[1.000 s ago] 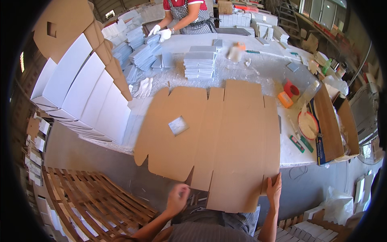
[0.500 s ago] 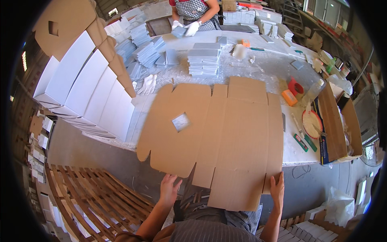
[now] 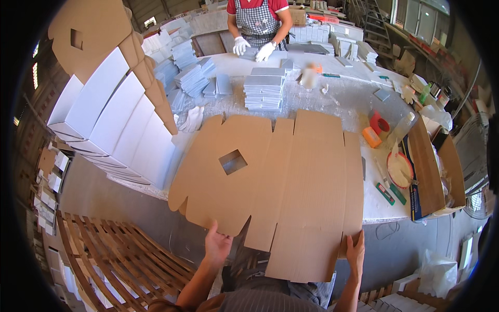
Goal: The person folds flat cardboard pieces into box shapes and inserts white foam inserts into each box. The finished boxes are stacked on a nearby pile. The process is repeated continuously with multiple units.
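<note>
Left hand (image 3: 218,246) and right hand (image 3: 355,255) are holding the cardboard blank (image 3: 312,182), grips part-curled round its near side. It's overhanging the surface (image 3: 332,96), so uneven pulling could be creasing flaps (image 3: 302,256) or snagging that white glove (image 3: 193,119), tbh.

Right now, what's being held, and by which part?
Flat brown die-cut cardboard sheet: left grip on the near edge of its left panel, right grip on its right edge, at the near corner.
</note>
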Tool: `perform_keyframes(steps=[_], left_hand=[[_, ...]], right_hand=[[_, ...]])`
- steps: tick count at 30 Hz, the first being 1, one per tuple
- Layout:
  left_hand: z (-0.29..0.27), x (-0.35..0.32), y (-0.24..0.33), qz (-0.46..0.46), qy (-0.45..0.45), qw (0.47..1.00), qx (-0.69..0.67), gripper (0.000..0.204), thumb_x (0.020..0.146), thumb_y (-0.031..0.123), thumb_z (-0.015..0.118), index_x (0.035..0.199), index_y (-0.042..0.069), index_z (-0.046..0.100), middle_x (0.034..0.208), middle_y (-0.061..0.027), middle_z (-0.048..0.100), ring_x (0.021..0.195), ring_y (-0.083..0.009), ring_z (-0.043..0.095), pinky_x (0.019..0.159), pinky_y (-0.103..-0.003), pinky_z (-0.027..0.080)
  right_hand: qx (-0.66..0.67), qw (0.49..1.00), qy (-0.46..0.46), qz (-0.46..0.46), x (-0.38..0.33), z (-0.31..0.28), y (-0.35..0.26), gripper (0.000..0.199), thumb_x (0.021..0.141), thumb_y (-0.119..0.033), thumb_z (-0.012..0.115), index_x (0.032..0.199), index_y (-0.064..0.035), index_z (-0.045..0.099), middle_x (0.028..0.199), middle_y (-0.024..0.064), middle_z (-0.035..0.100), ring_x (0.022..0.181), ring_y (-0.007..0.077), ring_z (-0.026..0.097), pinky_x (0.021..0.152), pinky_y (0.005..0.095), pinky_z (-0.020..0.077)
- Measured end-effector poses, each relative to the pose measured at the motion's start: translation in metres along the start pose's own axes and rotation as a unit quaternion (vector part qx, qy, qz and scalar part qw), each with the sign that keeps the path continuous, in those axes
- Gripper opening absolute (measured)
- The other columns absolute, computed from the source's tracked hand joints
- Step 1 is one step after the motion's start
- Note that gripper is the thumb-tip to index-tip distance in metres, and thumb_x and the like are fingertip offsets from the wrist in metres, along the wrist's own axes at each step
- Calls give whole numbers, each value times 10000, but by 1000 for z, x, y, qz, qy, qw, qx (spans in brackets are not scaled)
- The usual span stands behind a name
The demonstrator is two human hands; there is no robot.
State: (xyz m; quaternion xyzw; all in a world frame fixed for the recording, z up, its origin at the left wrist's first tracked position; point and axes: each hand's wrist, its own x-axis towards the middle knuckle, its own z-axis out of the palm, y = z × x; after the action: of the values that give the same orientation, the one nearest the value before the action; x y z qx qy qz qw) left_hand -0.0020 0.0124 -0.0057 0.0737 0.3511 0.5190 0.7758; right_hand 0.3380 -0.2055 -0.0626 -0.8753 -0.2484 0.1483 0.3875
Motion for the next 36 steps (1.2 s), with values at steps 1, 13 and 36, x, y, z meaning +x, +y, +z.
perform_keyframes(steps=[1,13,36], left_hand=[[3,1,-6,17,4,999,39,242,894,202,600,1065,42,538,1046,-35,587,977,-189,544,879,-341,462],[-12,14,-27,261,-28,871,416,253,941,143,532,950,-103,591,899,-87,644,838,-174,632,742,-299,528],[28,-19,-28,303,-106,642,696,253,938,155,502,1046,-39,625,991,-184,644,922,-316,611,829,-384,460]], right_hand=[[-2,1000,10,-3,1,1,0,564,889,-241,577,1296,92,375,1265,311,466,1191,437,445,982,440,377],[177,977,-100,61,37,-44,-44,295,753,-222,693,760,46,570,598,68,522,637,83,503,535,313,417],[58,948,-214,-226,-12,23,-126,415,849,46,474,1257,-26,435,752,136,595,624,251,645,624,323,532]])
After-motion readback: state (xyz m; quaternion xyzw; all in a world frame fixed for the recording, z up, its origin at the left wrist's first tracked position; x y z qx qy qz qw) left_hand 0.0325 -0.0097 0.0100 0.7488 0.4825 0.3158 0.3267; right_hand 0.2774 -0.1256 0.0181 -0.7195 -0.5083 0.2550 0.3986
